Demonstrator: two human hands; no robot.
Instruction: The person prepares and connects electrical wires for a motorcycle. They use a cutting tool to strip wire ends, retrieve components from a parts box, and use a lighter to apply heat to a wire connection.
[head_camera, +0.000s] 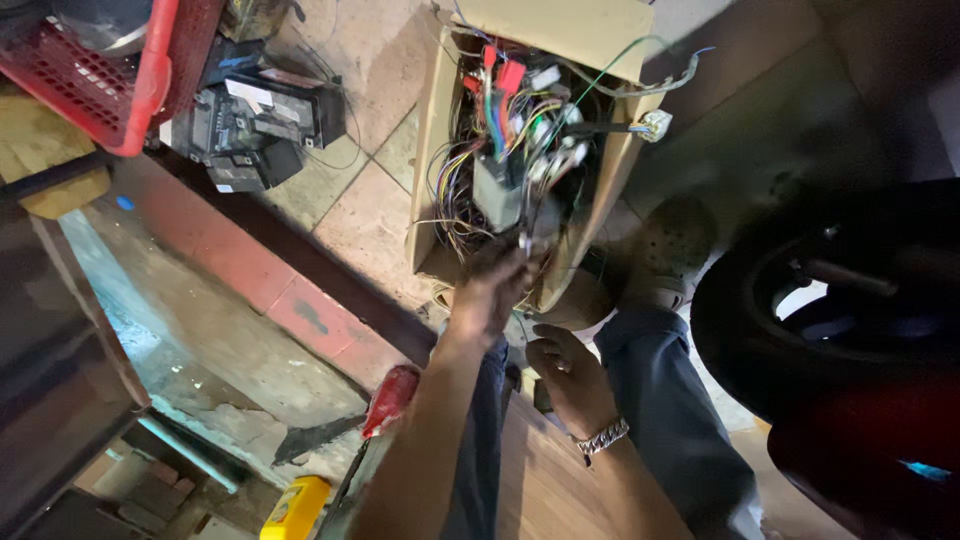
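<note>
The open brown cardboard box, stuffed with a tangle of coloured wires and white plastic connectors, sits on the tiled floor at the far middle of your view, just beyond your knees. Your left hand is at the box's near edge, its fingers closed around a bunch of the thin wires where they spill toward you; the exact grip is blurred. Your right hand, with a silver metal link bracelet at the wrist, hangs just near and to the right of it, fingers curled loosely inward; it does not seem to touch the box, and you cannot tell whether it holds anything. A white multi-pin connector on green and grey leads hangs over the box's right wall.

Your legs in dark blue trousers run down the near middle, with a beige perforated shoe at the right of the box. A red-handled screwdriver lies near left of your forearm, and a yellow plastic bottle lies at the near edge. At far left stand a red plastic crate and a black electronic unit. A black rubber tyre fills the right side.
</note>
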